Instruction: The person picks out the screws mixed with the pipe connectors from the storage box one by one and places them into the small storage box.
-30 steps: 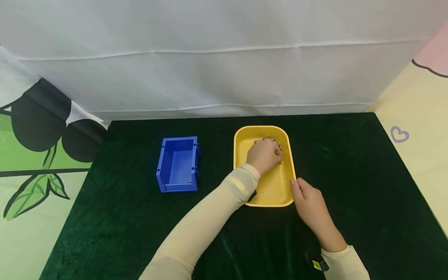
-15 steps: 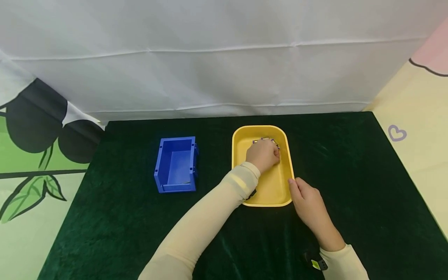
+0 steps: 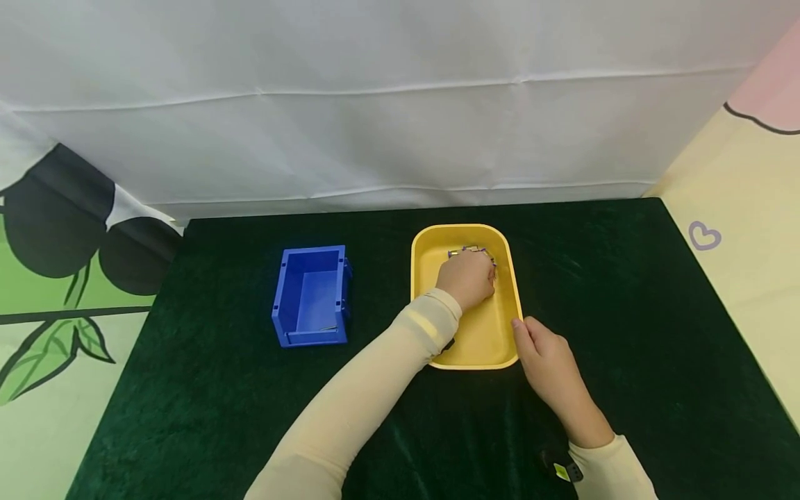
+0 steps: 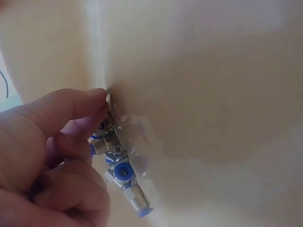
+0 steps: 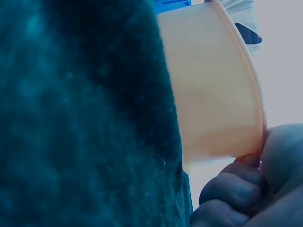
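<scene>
In the head view my left hand (image 3: 465, 279) reaches into the far part of a yellow tray (image 3: 490, 351). Seen from the left wrist, its thumb and forefinger pinch a thin metal piece (image 4: 110, 98), mostly hidden by the fingertips, at the foot of the tray wall. Metal push-in tube fittings with blue collars (image 4: 124, 171) lie right beside the fingers, with a cross-head screw (image 4: 118, 149) among them. My right hand (image 3: 550, 357) grips the tray's near right rim, thumb on top and the other fingers curled below it on the outside.
A blue open-front bin (image 3: 314, 338) stands left of the tray, with a small thin piece (image 3: 328, 328) near its front lip. Both containers sit on a dark green cloth (image 3: 206, 389). A white sheet (image 3: 375, 139) hangs behind the table.
The head view has drifted slightly, so the containers appear a little further left. My left hand has shifted slightly within the tray. The right hand keeps its grip on the rim.
</scene>
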Motion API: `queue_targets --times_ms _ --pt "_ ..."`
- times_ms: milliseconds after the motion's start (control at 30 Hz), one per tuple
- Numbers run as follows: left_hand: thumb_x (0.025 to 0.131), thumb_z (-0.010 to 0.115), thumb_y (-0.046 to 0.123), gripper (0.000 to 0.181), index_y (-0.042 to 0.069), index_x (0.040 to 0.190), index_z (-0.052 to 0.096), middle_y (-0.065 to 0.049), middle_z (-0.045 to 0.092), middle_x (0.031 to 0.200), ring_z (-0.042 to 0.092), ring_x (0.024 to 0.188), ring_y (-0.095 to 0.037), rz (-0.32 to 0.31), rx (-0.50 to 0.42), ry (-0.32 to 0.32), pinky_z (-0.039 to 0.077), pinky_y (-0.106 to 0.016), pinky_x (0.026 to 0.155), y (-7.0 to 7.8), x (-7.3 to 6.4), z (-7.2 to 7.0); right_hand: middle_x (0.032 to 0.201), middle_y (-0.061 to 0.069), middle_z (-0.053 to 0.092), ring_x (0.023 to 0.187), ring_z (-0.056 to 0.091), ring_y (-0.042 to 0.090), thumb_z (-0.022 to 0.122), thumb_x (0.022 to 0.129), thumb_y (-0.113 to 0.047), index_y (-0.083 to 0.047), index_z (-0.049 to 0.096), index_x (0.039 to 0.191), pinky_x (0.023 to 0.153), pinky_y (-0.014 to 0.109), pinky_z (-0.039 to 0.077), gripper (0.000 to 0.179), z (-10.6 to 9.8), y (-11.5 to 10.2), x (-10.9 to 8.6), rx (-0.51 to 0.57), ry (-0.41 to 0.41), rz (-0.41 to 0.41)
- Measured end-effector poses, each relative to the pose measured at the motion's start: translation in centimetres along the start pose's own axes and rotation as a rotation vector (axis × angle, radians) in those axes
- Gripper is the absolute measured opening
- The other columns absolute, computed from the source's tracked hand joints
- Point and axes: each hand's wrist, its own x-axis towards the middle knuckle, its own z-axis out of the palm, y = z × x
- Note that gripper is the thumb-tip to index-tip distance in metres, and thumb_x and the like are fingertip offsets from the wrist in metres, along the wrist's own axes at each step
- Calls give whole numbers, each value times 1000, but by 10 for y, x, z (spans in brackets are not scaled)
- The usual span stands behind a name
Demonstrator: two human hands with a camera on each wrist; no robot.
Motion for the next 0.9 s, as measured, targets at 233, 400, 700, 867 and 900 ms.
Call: queue_targets --times_ms 233,400,700,867,900 --pt "89 74 29 21 19 75 62 4 59 71 56 69 -13 74 108 -8 47 -26 65 0 -1 0 76 8 56 57 52 23 33 105 -52 -9 60 103 52 29 45 51 0 1 0 1 -3 2" --pt "89 74 31 22 19 75 62 4 59 71 56 69 -13 94 136 -16 46 -26 64 0 0 0 77 9 56 57 52 24 33 105 -53 -9 60 104 52 29 45 51 0 1 0 5 -6 0" --pt "90 74 32 24 20 73 62 5 59 70 55 71 -13 105 110 3 45 -27 67 -1 0 -2 74 8 54 57 52 24 34 105 -51 -10 60 101 52 28 44 49 0 0 1 4 -3 -24" --pt "91 72 29 24 20 72 62 4 58 68 55 71 -13 115 106 1 44 -27 66 0 0 0 74 8 53 57 51 24 34 105 -51 -9 60 101 52 28 43 49 -1 0 0 2 2 -12" --pt "91 72 29 24 20 71 62 4 57 68 55 70 -13 115 92 1 44 -26 66 0 0 0 74 8 53 57 51 24 34 105 -51 -9 60 101 52 28 43 49 0 0 0 3 2 -10"
